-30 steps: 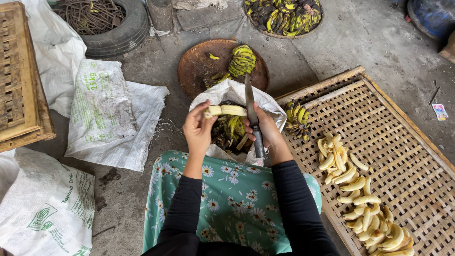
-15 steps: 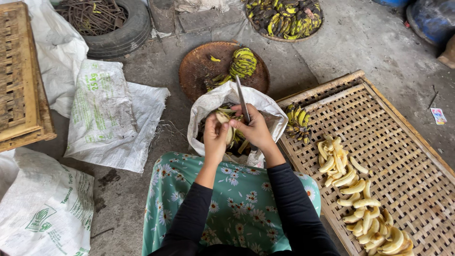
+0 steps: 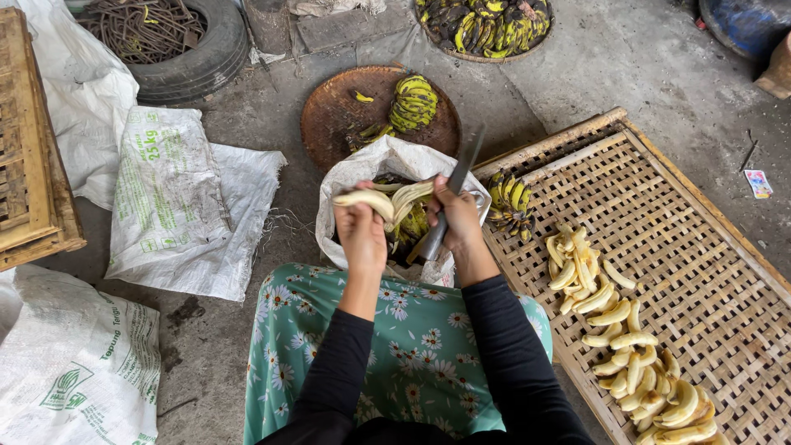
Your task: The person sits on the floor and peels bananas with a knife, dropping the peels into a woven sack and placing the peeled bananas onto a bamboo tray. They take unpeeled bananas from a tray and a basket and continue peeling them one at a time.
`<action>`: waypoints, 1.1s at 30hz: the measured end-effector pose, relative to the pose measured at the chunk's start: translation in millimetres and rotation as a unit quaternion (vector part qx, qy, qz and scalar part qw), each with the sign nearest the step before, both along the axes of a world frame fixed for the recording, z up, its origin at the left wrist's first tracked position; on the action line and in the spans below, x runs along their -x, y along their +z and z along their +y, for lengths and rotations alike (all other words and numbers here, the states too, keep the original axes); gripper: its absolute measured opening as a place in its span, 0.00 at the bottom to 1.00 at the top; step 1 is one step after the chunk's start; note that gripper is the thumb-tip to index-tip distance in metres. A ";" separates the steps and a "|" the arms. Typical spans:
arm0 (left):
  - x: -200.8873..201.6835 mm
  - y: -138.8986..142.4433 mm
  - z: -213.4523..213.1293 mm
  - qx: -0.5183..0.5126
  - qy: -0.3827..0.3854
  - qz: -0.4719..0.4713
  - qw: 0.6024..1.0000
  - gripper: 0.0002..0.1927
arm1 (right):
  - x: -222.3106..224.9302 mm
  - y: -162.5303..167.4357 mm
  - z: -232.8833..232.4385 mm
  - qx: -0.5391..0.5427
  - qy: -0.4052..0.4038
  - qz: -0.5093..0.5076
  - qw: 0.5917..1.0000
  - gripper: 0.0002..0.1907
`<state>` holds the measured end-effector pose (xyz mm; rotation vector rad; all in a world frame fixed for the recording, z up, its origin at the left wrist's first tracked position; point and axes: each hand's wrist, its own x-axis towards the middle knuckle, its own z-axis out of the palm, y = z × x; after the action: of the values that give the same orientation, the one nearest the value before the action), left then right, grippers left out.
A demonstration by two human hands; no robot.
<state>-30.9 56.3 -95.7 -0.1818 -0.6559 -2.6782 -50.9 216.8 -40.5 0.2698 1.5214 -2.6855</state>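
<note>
My left hand holds a half-peeled banana, its pale flesh pointing left. My right hand grips a knife with the blade pointing up and away, and its fingers pull a strip of banana peel off the fruit. Both hands hover over a white sack with banana peels inside it. Black sleeves cover both arms above a green flowered cloth on my lap.
A woven bamboo tray on the right holds several peeled bananas and a small green bunch. Beyond the sack sit a round brown tray with green bananas and a basket of bananas. White sacks, a tyre and a wooden crate lie on the left.
The hands came together over the sack, then parted a little. The peel is now split open and the banana's pale flesh shows. The knife blade tilted from upright toward the upper right.
</note>
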 end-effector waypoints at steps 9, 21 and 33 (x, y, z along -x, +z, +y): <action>21.4 -18.3 -26.9 -0.175 -0.129 -0.063 0.974 0.17 | -3.7 1.0 -16.2 -0.281 0.102 0.035 0.954 0.19; 1.9 -2.5 -30.5 0.098 -0.287 -0.131 0.944 0.26 | -32.4 39.9 -27.4 -0.570 0.014 0.310 0.761 0.06; -12.3 10.9 -41.8 0.543 -0.109 -0.083 0.828 0.27 | -3.3 33.6 17.9 -0.603 -0.202 0.247 0.731 0.08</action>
<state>-18.6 14.5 -84.9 -0.3204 -2.2622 -2.1641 -47.6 234.7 -7.0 -0.1525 3.5220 -1.4737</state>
